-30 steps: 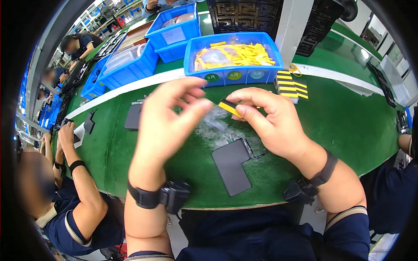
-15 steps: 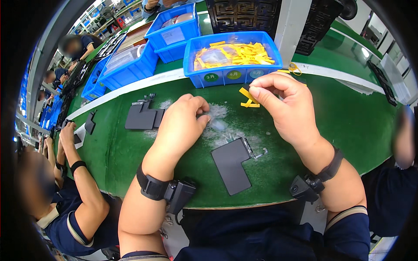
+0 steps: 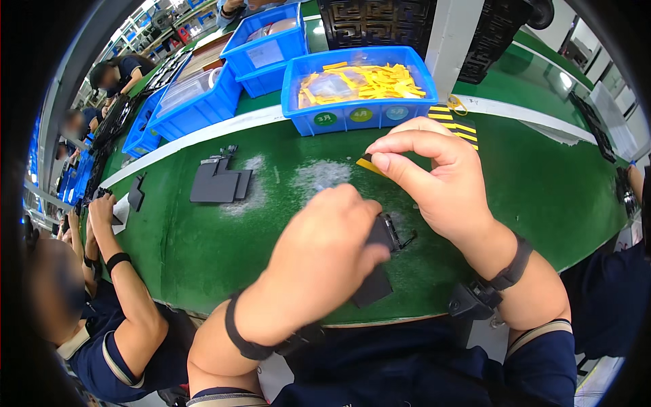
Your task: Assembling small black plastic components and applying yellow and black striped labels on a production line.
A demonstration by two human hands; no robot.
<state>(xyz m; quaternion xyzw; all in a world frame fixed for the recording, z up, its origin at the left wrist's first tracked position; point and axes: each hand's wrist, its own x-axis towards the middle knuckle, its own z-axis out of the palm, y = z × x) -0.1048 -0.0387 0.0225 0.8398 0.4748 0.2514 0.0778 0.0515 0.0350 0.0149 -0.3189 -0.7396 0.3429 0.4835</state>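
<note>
Closest to me, near the front edge of the green table (image 3: pixel 542 183), my left hand (image 3: pixel 324 247) is over a flat black part (image 3: pixel 373 287) that looks like a battery. The hand hides much of it, but a low corner and the small metal bits on its right side show. Those fingers are curled and a bit blurry, so I can't tell if they grip the part or just hang above it.

A bit farther away, my right hand (image 3: pixel 444 180) has its thumb and finger pinched on one end of a small yellow and black strip (image 3: pixel 368 165). The strip is held out beside the hand, and I don't see it stuck to anything. So I think getting the strip is done and putting it somewhere is not. I can't tell how finished the covered black part is.

My left arm slants up and to the right, with the back of the hand on top. My right arm slants up and to the left, and its other fingers are bent over.

Off to the left, more flat black parts (image 3: pixel 215 183) lie together, well apart from my hands. Past my right hand is a striped sheet (image 3: pixel 466 133), beside a blue bin (image 3: pixel 346 124) full of yellow strips (image 3: pixel 392 83). More blue bins (image 3: pixel 193 108) stand behind to the left, and a black patterned tray (image 3: pixel 376 26) is at the back.
</note>
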